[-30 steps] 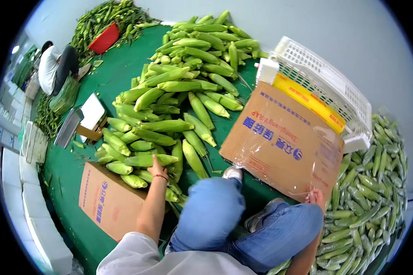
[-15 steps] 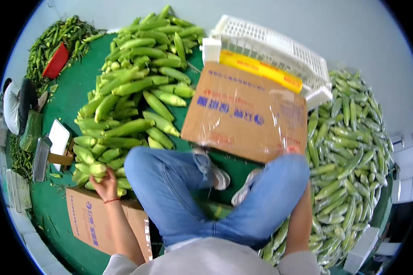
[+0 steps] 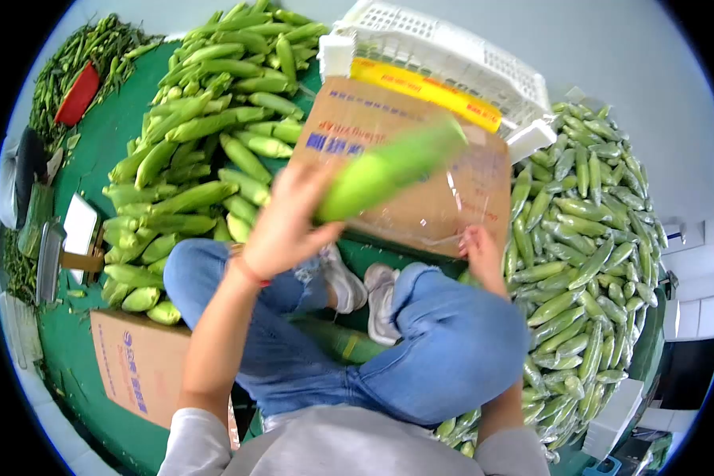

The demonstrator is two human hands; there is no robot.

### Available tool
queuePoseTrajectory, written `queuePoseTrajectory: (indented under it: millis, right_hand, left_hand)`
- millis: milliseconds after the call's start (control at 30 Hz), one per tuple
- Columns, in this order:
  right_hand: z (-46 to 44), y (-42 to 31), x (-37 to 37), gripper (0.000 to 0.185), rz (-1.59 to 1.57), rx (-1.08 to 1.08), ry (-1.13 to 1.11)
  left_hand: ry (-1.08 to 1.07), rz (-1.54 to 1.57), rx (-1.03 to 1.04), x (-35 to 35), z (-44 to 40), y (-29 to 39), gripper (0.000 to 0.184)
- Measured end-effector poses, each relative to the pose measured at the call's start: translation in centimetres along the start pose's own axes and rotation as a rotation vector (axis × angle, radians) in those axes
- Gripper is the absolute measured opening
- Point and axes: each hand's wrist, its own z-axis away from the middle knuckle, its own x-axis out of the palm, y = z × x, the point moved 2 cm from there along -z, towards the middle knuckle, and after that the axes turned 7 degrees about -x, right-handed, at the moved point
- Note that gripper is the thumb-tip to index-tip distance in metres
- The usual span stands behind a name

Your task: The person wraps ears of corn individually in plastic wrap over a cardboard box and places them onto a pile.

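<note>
My left hand is closed around the butt end of a green corn cob in its husk, blurred by motion. The cob hangs tilted over a flat cardboard box in front of my knees. Clear plastic film with shiny creases lies on the box top. At the box's near right corner, my right hand pinches the film's edge between thumb and fingers. To the left rises a heap of unwrapped corn cobs; on the right lies a large pile of film-wrapped cobs.
Behind the box stand a yellow carton and a white plastic crate. Another cardboard box sits at my left. Further left are a scale, a red scoop-like object and husk scraps.
My left hand has come from the left heap to above the box, carrying a cob. My right hand has risen from behind my knee to the film's edge. The view has shifted slightly.
</note>
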Motion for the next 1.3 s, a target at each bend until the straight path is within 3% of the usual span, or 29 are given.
queuePoseTrajectory:
  millis: [67,100,167,233,333,367,400,433,500,567,633,700,733,800,867,900,967,1000,1033,1067,1100,1167,1200,1300]
  right_hand:
    - [1.0,-1.7,0.1,0.016,0.100,-0.130,0.027]
    - [1.3,-2.0,0.2,0.013,0.134,-0.090,0.029]
    - [1.7,-4.6,-0.3,0.012,0.476,-0.148,-0.034]
    - [2.3,-5.5,-0.7,0.013,-0.039,-0.139,0.137]
    - [-1.8,-8.1,-0.3,0.017,-0.338,-0.167,0.386]
    - [-3.1,-8.3,1.0,0.020,-0.039,-0.305,0.350]
    - [-5.2,-8.2,2.7,0.022,0.261,-0.455,0.296]
    - [-6.9,-8.2,3.8,0.025,0.562,-0.614,0.234]
    - [-8.8,-8.0,4.1,0.028,0.654,-0.571,0.167]
    - [-9.3,-7.8,4.3,0.029,0.684,-0.535,0.152]
    - [-10.5,-7.9,4.2,0.029,0.676,-0.561,0.174]
    - [-11.1,-7.8,4.4,0.024,0.635,-0.595,0.197]
    - [-11.4,-7.5,4.5,0.023,0.607,-0.619,0.193]
    - [-11.8,-7.5,4.6,0.022,0.562,-0.647,0.202]
    - [-12.0,-7.9,4.7,0.022,0.538,-0.660,0.226]
    - [-11.9,-7.9,4.4,0.024,0.602,-0.550,0.147]
    - [-11.5,-8.7,3.6,0.029,0.713,-0.320,0.000]
    - [-10.9,-9.3,3.3,0.030,0.709,-0.262,-0.082]
    - [-9.7,-9.9,3.2,0.032,0.701,-0.201,-0.169]
    - [-8.9,-10.3,3.1,0.034,0.692,-0.138,-0.260]
    - [-8.9,-10.5,2.8,0.031,0.634,-0.121,-0.214]
    - [-8.2,-10.4,2.7,0.029,0.512,-0.082,-0.144]
    - [-8.7,-10.2,2.6,0.033,0.599,-0.508,0.063]
    - [-11.3,-12.3,3.6,0.043,0.689,-0.871,-0.008]
  left_hand:
    - [-0.138,-0.142,0.141,5.6,-3.7,-0.3,0.062]
    - [-0.219,-0.211,0.207,8.0,-5.3,-0.8,0.060]
    - [-0.367,-0.272,0.311,11.8,-7.2,-2.0,0.058]
    - [-0.525,-0.195,0.254,13.2,-8.3,-3.0,0.055]
    - [-0.622,-0.123,0.145,13.9,-9.6,-3.8,0.058]
    - [-0.630,-0.134,0.106,14.1,-9.6,-3.8,0.058]
    - [-0.619,-0.151,0.064,14.0,-10.1,-3.9,0.059]
    - [-0.452,-0.176,0.043,13.0,-10.0,-3.6,0.060]
    - [-0.117,-0.232,0.003,10.8,-7.3,-3.0,0.063]
    - [-0.107,-0.271,-0.409,10.4,-2.4,-7.6,0.057]
    - [-0.187,-0.146,-0.468,7.5,-0.5,-10.5,0.032]
    - [-0.156,0.055,-0.467,4.9,-5.5,-8.2,0.012]
    - [-0.030,0.058,-0.196,5.2,-8.7,-7.7,0.010]
    - [-0.074,-0.124,0.103,7.4,-14.4,-7.7,0.008]
    - [-0.672,-0.426,-0.027,13.3,-15.7,-9.6,0.011]
    - [-0.647,-0.663,-0.027,15.7,-15.1,-10.0,0.013]
    - [-0.519,-0.581,-0.045,13.9,-13.2,-4.9,0.020]
    - [-0.704,-0.539,-0.362,13.0,-11.7,-2.3,0.036]
    - [-0.480,-0.395,-0.099,13.8,-7.2,-3.0,0.052]
    - [-0.472,-0.492,0.069,12.4,-5.3,-0.9,0.069]
    - [-0.540,-0.367,-0.075,11.8,-5.0,0.2,0.076]
    - [-0.476,-0.420,-0.074,13.0,-6.6,-1.2,0.080]
    - [-0.410,-0.471,-0.075,14.2,-8.2,-3.0,0.080]
    - [-0.195,-0.524,0.021,17.3,-17.3,-8.8,0.079]
